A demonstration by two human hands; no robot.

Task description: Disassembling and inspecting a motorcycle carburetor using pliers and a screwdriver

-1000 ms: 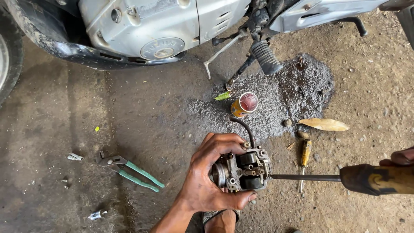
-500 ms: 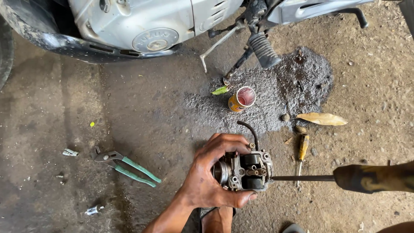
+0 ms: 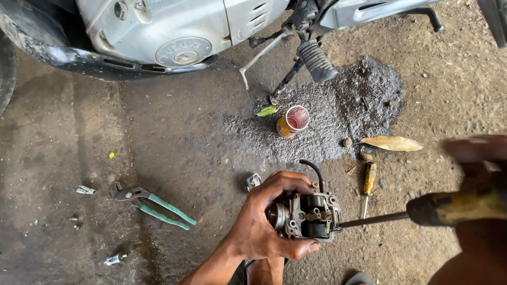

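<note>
My left hand (image 3: 262, 224) grips a dirty metal carburettor (image 3: 309, 215) with a black hose curling up from it, held low over the ground. My right hand (image 3: 478, 169), blurred at the right edge, holds a long screwdriver (image 3: 422, 211) with a yellow and black handle. Its shaft runs left and the tip touches the right side of the carburettor.
A motorcycle engine (image 3: 158, 26) and footpeg (image 3: 316, 59) fill the top. An oily wet patch holds a small yellow cup (image 3: 292, 121). Green-handled pliers (image 3: 153, 206), a small yellow screwdriver (image 3: 368, 184), a dry leaf (image 3: 392, 143) and loose small metal parts (image 3: 85, 190) lie on the ground.
The view has shifted slightly. My right hand has risen into view at the right edge, moving fast; the screwdriver tip stays against the carburettor in my left hand.
</note>
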